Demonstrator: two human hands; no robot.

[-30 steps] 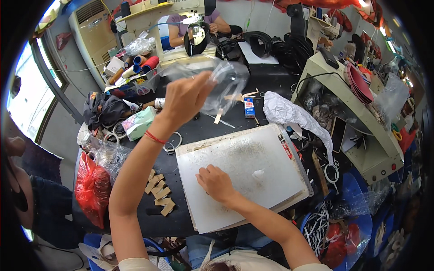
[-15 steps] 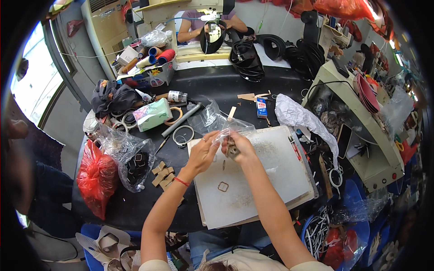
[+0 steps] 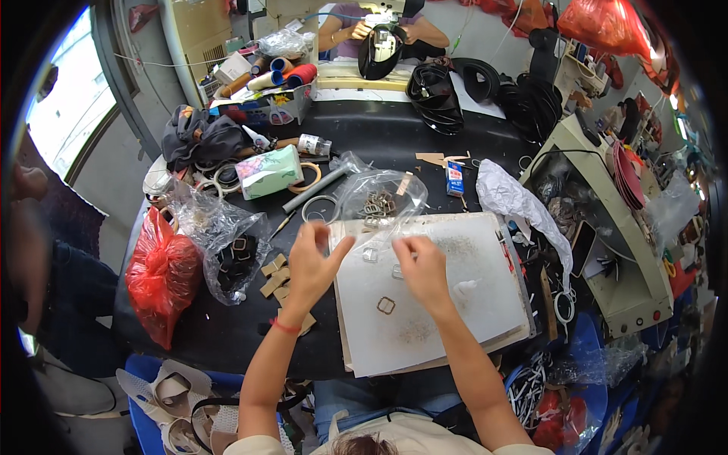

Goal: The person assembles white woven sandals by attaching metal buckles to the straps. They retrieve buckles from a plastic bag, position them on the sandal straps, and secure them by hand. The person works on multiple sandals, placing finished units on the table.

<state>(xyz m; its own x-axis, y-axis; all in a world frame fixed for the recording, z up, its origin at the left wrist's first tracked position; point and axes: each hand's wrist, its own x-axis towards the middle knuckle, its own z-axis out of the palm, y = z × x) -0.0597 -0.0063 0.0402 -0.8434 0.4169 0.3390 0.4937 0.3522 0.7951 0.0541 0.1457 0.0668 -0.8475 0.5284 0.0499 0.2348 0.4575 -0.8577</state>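
Both your hands are up over the white sheet (image 3: 364, 341), well apart from each other, and look at that gap: straight ahead of it, just past the fingertips, sits the clear plastic bag (image 3: 353, 201) with a heap of metal buckles (image 3: 379, 205) inside! Your left hand (image 3: 326, 246) has thumb and fingers spread apart, nothing visible in them; your right hand (image 3: 413, 258) has thumb and fingertips close together, and whether they pinch anything, I cannot tell. The bag spreads broader across your reach than away from you, the right fingertips looking marginally nearer the heap. Back toward you, between the hands but closer to the right, lies a bronze frame (image 3: 386, 297), nearly square, so no real long axis there. A pale frame (image 3: 369, 255) rests near the left thumb, and a small frame (image 3: 396, 271) sits just beside the right fingers, touching or not, I cannot tell
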